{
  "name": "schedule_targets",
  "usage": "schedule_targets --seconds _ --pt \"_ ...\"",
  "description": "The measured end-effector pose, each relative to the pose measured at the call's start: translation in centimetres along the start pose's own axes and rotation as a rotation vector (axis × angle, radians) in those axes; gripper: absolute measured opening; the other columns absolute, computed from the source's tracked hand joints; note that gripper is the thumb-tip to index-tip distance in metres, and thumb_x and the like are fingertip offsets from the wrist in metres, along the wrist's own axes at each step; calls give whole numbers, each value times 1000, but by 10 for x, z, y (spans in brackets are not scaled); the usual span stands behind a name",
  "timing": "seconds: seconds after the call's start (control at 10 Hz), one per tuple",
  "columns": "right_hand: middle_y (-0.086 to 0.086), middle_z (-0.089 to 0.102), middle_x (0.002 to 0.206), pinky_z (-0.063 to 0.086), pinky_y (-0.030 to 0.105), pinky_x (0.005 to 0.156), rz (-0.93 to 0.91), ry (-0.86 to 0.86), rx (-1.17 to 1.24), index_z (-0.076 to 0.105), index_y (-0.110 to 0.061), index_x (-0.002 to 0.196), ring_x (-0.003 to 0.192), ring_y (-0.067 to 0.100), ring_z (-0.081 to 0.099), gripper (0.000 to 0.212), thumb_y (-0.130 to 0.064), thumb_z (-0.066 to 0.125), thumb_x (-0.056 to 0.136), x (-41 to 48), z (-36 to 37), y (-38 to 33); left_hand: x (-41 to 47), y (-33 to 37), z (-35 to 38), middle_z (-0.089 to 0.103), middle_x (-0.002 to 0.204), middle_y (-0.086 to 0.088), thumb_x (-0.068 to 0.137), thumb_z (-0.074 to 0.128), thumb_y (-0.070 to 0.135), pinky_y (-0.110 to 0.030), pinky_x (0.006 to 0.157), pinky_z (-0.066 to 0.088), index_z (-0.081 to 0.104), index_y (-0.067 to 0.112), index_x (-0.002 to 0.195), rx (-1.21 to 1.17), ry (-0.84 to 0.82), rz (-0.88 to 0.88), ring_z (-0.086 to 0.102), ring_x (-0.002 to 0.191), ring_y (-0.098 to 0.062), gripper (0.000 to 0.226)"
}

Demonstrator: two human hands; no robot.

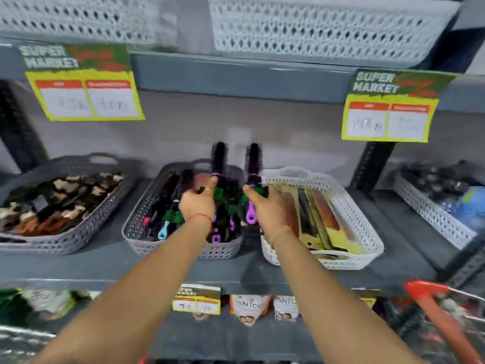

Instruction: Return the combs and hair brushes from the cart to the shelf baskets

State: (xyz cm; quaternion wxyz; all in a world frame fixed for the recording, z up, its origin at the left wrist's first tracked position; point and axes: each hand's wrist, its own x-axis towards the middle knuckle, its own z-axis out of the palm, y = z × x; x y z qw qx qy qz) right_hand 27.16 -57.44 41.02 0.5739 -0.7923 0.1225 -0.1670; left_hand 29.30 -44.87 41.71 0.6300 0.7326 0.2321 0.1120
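Nearest, the red cart handle (pixel 430 303) sits at lower right. Beyond it, the left hand (pixel 198 203) grips one round brush (pixel 219 160) upright, and the right hand (pixel 267 206) grips a second brush (pixel 253 161), both over the grey basket (pixel 168 248) already holding brushes. This looks like the placing step; next, lower and release them into that basket, not the white basket (pixel 367 248) beside it.

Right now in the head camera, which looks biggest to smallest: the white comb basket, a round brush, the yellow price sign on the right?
1. White comb basket
2. Yellow price sign, though nearness makes this unsure
3. Round brush in the right hand
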Motion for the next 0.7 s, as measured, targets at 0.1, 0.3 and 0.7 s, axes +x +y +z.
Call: schedule_targets --seconds 0.1,0.3,0.7 --pt "21 61 118 42 32 84 35 -140 -82 55 1 114 112 35 56 53 -46 48 90 -2 29 -7 21 -3 -18 64 118 -29 86 61 37 -43 97 48 62 -12 112 111 -37 -60 60 112 -39 55" --pt "28 57 124 43 37 95 140 -308 -256 50 7 117 116 38 53 40 -20 57 88 -7 76 4 33 -21 -47 73 78 -20 94 45 -3 -20 51 50 57 -13 109 203 -307 -198 71 74 -23 22" --pt "20 61 118 50 41 84 53 -217 -541 46 -4 118 108 37 59 53 -22 74 77 -8 83 8 58 -43 -56 64 120 -17 78 67 36 -33 98 46 62 3 112 837 -112 90 58 114 -33 48"
